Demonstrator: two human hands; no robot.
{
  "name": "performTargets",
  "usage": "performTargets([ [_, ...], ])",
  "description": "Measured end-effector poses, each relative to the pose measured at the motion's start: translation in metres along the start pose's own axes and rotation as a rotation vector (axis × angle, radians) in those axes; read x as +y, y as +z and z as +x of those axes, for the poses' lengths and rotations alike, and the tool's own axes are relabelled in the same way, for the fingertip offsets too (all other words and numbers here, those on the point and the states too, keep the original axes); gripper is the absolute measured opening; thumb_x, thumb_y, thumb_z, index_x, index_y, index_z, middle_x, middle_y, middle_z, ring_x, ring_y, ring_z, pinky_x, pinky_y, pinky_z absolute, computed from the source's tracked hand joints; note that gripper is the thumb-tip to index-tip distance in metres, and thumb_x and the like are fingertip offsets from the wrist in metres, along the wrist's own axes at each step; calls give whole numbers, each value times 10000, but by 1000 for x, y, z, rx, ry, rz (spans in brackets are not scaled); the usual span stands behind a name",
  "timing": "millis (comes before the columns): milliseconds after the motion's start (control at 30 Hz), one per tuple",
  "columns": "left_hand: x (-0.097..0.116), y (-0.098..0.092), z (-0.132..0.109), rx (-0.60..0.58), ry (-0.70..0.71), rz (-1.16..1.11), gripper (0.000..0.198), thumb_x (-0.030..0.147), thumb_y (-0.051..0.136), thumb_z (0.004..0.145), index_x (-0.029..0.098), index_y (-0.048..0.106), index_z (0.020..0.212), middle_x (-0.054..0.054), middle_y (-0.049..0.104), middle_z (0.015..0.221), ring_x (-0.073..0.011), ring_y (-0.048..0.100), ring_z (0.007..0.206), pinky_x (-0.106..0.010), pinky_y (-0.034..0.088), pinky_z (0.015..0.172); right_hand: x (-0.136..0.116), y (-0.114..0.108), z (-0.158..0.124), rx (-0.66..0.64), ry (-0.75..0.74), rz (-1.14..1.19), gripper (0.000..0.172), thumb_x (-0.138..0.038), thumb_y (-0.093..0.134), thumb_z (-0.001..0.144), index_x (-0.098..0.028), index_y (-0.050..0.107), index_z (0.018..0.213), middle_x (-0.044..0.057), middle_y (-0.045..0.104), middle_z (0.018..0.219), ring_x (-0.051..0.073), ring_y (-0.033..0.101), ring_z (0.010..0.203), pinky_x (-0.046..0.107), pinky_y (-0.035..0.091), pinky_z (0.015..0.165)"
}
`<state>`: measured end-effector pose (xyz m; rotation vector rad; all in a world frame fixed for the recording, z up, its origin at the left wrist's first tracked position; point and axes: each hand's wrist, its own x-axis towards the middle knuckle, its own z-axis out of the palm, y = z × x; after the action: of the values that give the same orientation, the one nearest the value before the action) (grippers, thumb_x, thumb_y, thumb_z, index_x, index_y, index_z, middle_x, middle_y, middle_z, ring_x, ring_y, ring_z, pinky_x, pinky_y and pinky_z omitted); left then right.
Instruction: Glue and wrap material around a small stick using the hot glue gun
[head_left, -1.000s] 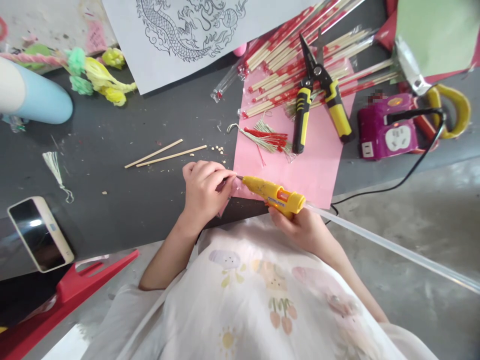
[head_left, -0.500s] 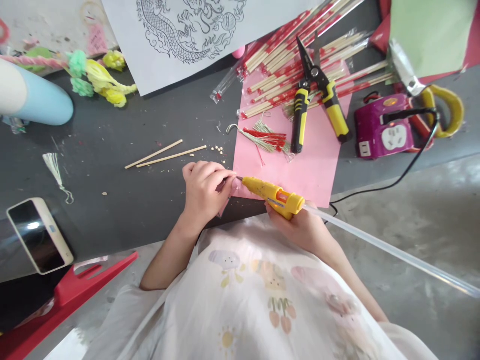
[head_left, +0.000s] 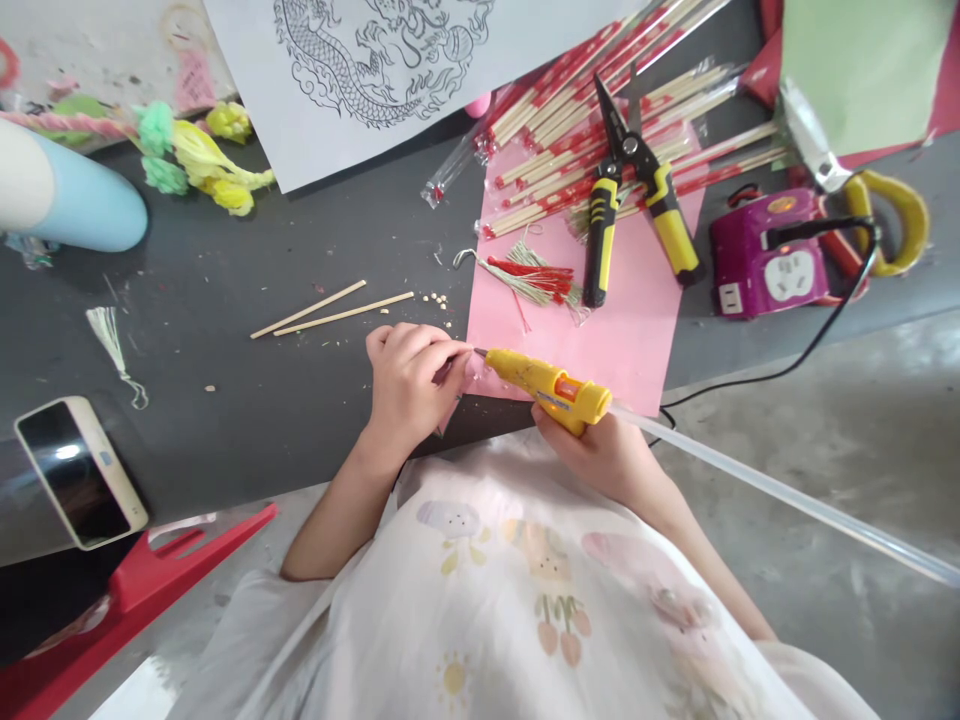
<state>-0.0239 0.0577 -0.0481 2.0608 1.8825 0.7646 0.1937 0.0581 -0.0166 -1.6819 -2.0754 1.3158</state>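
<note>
My right hand point(head_left: 600, 450) is wrapped round the handle of a yellow glue gun point(head_left: 536, 378). A long clear glue stick point(head_left: 750, 475) juts from its back end toward the lower right. The nozzle points left and meets the fingertips of my left hand point(head_left: 412, 375). That hand is closed in a pinch, and the fingers mostly hide what is in it; a small pinkish, pointed piece point(head_left: 448, 415) shows below them. Under the nozzle lies a pink paper sheet point(head_left: 630, 350). Two thin wooden sticks point(head_left: 341, 312) rest to the left, beside several small wood bits point(head_left: 435, 298).
Yellow-handled pruning shears point(head_left: 637, 185), red-wrapped chopsticks point(head_left: 555, 180) and tassels point(head_left: 532, 275) lie on the pink sheet. A purple power socket point(head_left: 772, 255) with a black cable and scissors point(head_left: 885, 220) are at right. A phone point(head_left: 81, 470) and a blue-white cylinder point(head_left: 82, 190) are at left; a dragon drawing point(head_left: 360, 110) is behind.
The glue gun has tilted very slightly, its nozzle a touch higher and the tail of the glue stick shifted up a little. My left hand stays in place.
</note>
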Motion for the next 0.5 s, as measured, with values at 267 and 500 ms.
performTargets([
  [267,1,-1,0,2,2,8,111,330,597,828,261,683,820,13,669,779,-148,569,782,-378,312,843,0,1,1,-8,18,-1,210,-349,507,817,-210,469,664,3,525,579,125,480,478,282,367,463],
  [500,0,0,0,-7,-9,7,134,345,580,838,264,685,823,7,673,784,-155,569,784,-386,307,845,1,0,1,-15,14,1,234,-361,502,817,-213,451,644,9,517,575,127,477,476,286,365,461],
])
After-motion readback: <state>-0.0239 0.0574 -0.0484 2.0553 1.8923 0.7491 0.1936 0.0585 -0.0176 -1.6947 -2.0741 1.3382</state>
